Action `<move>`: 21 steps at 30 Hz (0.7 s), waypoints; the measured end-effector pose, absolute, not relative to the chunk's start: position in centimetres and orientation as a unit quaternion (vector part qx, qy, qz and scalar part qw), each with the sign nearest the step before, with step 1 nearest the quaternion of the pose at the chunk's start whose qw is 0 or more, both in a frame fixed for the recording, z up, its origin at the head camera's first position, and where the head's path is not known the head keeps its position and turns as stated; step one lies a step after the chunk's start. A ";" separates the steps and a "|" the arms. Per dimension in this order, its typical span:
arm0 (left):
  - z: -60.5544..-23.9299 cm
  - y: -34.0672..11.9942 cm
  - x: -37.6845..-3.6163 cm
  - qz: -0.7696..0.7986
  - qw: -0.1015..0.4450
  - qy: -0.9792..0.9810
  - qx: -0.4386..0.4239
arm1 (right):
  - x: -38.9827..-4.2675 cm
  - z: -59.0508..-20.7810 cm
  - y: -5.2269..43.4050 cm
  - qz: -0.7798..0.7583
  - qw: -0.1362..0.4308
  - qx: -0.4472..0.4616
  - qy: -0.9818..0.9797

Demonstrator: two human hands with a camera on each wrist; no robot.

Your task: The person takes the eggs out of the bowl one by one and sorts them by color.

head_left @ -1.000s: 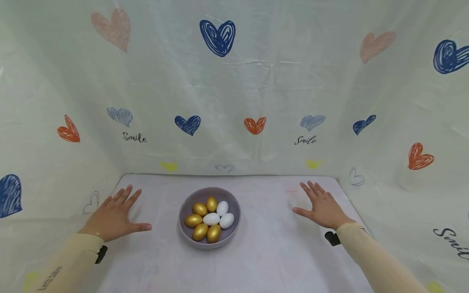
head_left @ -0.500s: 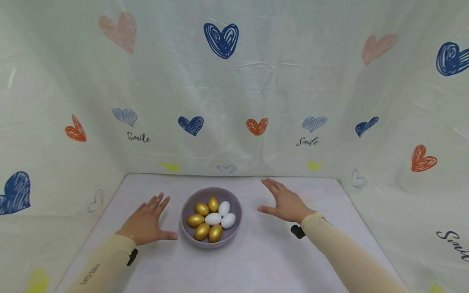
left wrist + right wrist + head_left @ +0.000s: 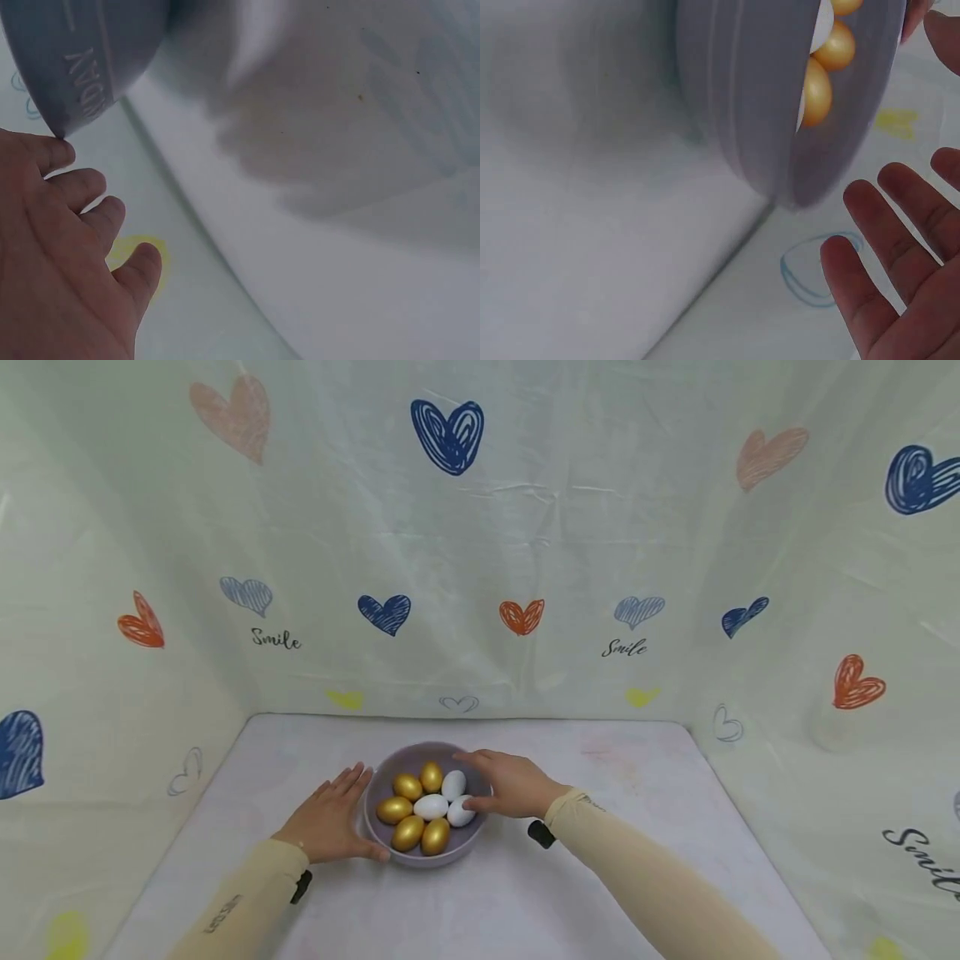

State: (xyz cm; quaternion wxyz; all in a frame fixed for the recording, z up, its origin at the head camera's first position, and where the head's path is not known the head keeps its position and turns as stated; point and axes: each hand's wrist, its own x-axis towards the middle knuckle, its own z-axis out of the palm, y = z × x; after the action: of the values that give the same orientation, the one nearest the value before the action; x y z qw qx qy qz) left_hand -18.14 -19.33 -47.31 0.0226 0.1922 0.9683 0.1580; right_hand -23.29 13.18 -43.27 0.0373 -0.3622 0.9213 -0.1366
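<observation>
Left hand (image 3: 326, 822) and right hand (image 3: 517, 785) flank a round mauve bowl (image 3: 431, 862).
In the head view, the smooth bowl stands upright on the pale, faintly stained counter (image 3: 450, 918), holding five gold eggs (image 3: 394, 811) with a metallic sheen and three white eggs (image 3: 431, 807); around it hangs a creased, faintly shiny sheet (image 3: 480, 527) printed with scribbled hearts and "Smile". In the dim left wrist view, lettering marks the bowl's outer wall and the left fingers (image 3: 82, 187) are loosely spread at its edge; how firmly they touch is hard to tell. In the right wrist view, the right fingers (image 3: 885, 232) are spread just beside the ridged wall.
</observation>
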 end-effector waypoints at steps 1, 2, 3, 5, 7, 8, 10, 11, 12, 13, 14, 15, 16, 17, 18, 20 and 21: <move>-47.4 -19.3 -18.2 0.158 0.023 0.968 0.192 | -23.2 -43.2 12.6 -0.138 0.040 -0.373 0.917; -47.4 -19.3 -18.3 0.158 0.023 0.968 0.191 | -23.2 -43.1 12.0 -0.139 0.044 -0.382 0.913; -47.4 -19.2 -18.4 0.161 0.023 0.968 0.191 | -23.1 -43.1 11.5 -0.139 0.047 -0.389 0.910; -47.4 -19.2 -18.6 0.164 0.024 0.968 0.190 | -23.0 -43.2 10.7 -0.139 0.057 -0.400 0.904; -47.6 -19.2 -18.7 0.164 0.024 0.968 0.189 | -23.0 -43.6 10.1 -0.136 0.069 -0.407 0.901; -47.8 -19.2 -18.8 0.162 0.024 0.968 0.189 | -23.0 -43.8 9.8 -0.135 0.076 -0.409 0.899; -48.0 -19.3 -19.0 0.157 0.024 0.969 0.190 | -22.9 -44.3 9.4 -0.133 0.091 -0.411 0.897; -48.1 -19.3 -19.0 0.154 0.024 0.969 0.190 | -22.9 -44.5 9.2 -0.131 0.097 -0.414 0.896; -48.1 -19.3 -19.0 0.152 0.024 0.970 0.190 | -22.9 -44.7 9.0 -0.132 0.102 -0.416 0.894; -48.1 -19.3 -19.0 0.151 0.024 0.970 0.191 | -22.9 -44.9 8.9 -0.133 0.107 -0.418 0.892; -48.1 -19.3 -19.0 0.151 0.025 0.970 0.191 | -22.9 -45.1 8.7 -0.130 0.110 -0.422 0.891; -48.0 -19.3 -19.0 0.152 0.024 0.969 0.192 | -22.8 -45.2 8.6 -0.125 0.111 -0.426 0.889; -47.9 -19.3 -18.9 0.153 0.024 0.969 0.192 | -22.8 -45.3 8.5 -0.123 0.114 -0.431 0.887; -47.7 -19.2 -18.9 0.152 0.025 0.969 0.192 | -22.8 -45.4 8.4 -0.119 0.115 -0.437 0.884; -47.6 -19.2 -18.8 0.152 0.025 0.969 0.192 | -22.8 -45.5 8.2 -0.116 0.116 -0.441 0.882; -47.3 -19.2 -18.8 0.150 0.026 0.969 0.192 | -22.8 -45.6 8.0 -0.107 0.118 -0.453 0.877; -47.2 -19.2 -18.7 0.149 0.026 0.969 0.193 | -22.9 -45.8 7.9 -0.101 0.118 -0.458 0.875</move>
State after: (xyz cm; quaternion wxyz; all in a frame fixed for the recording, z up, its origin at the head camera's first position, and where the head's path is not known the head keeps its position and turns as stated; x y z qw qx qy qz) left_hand -18.72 -19.16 -47.24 0.0257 0.1929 0.9695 0.1491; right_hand -22.86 7.88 -45.77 0.1176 -0.4581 0.8752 -0.1012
